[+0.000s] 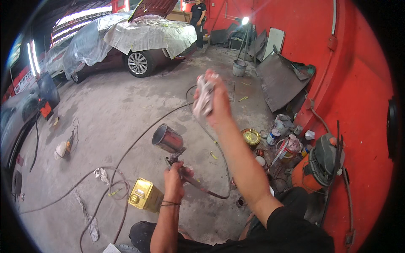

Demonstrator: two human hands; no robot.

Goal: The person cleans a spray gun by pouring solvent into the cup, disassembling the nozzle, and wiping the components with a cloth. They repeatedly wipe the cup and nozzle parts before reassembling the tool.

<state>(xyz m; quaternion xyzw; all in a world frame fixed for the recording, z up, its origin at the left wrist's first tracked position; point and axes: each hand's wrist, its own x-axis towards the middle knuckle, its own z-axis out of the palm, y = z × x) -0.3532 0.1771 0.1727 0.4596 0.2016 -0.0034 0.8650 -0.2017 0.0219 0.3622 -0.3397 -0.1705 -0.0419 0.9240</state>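
Observation:
My left hand (174,179) is closed around the handle of a spray gun (172,159), whose dark metal paint cup (167,138) tilts up at the top. From the gun's lower end an air hose (206,190) curves away over the floor. Out in front, my right hand (218,99) is raised on an outstretched arm and closed on a crumpled whitish rag (204,96); it is somewhat smeared by motion. The rag and the gun are apart. Just below my left hand stands a yellow rectangular metal can (145,196) on the concrete floor.
Ahead stands a car (139,63) partly draped in plastic sheeting, with a person (197,19) beside it. Paint cans (251,137) and an orange bucket (308,173) line the red wall (363,105) at right. A work light (245,21) stands farther back. Hose loops (112,181) lie at left.

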